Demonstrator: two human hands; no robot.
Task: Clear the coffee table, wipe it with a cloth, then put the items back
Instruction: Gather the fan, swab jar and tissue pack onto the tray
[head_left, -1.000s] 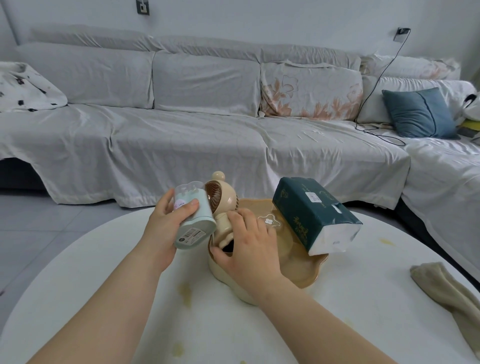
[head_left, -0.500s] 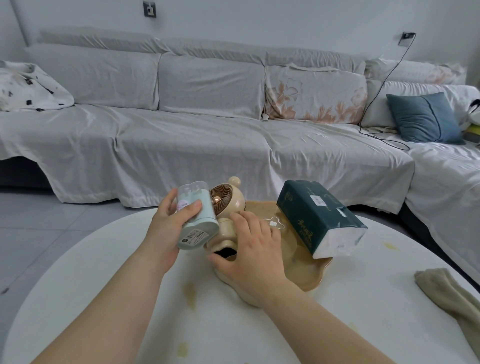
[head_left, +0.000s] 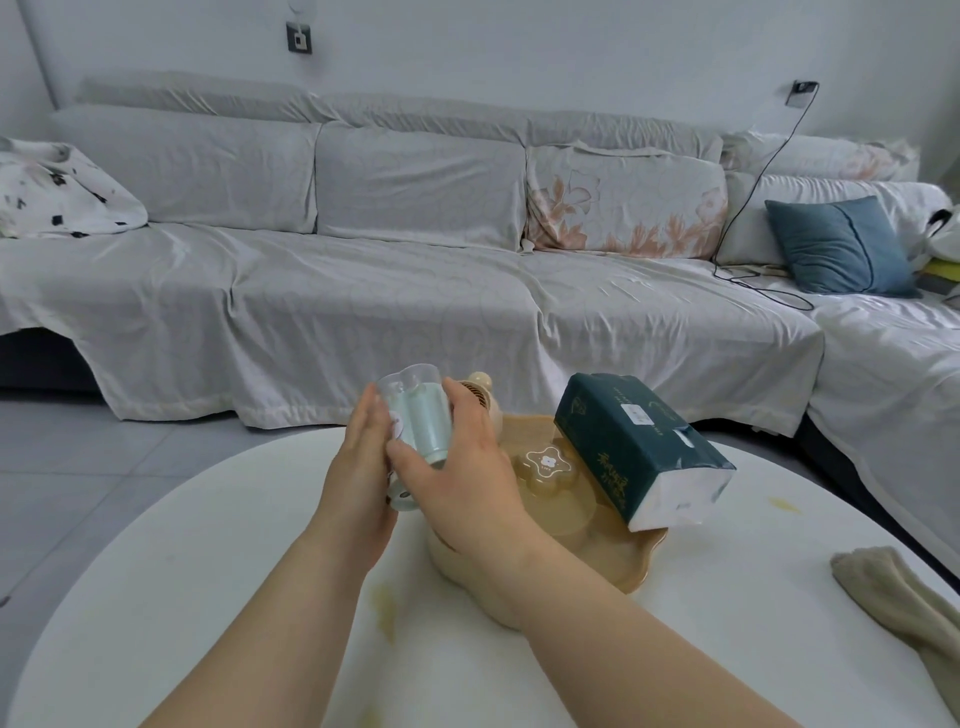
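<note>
Above the round white coffee table (head_left: 218, 561) I hold a pale mint bottle (head_left: 420, 415) with a clear cap between both hands. My left hand (head_left: 358, 467) presses its left side and my right hand (head_left: 462, 478) wraps it from the right. Behind my right hand a beige bear-shaped fan (head_left: 475, 397) stands, mostly hidden. A beige tray (head_left: 631, 558) carries a dark green tissue pack (head_left: 641, 447) and a small clear amber box (head_left: 545, 465). A khaki cloth (head_left: 904, 608) lies at the table's right edge.
Yellowish stains mark the tabletop near my forearms (head_left: 384, 605) and at the far right (head_left: 782, 504). A long grey-covered sofa (head_left: 363, 291) runs behind the table, with a blue cushion (head_left: 836, 244) and a black cable (head_left: 753, 280) on its right side.
My right hand left the fan and closed on the mint bottle, which now stands more upright between both hands. The camera tilted and the small amber box came into view.
</note>
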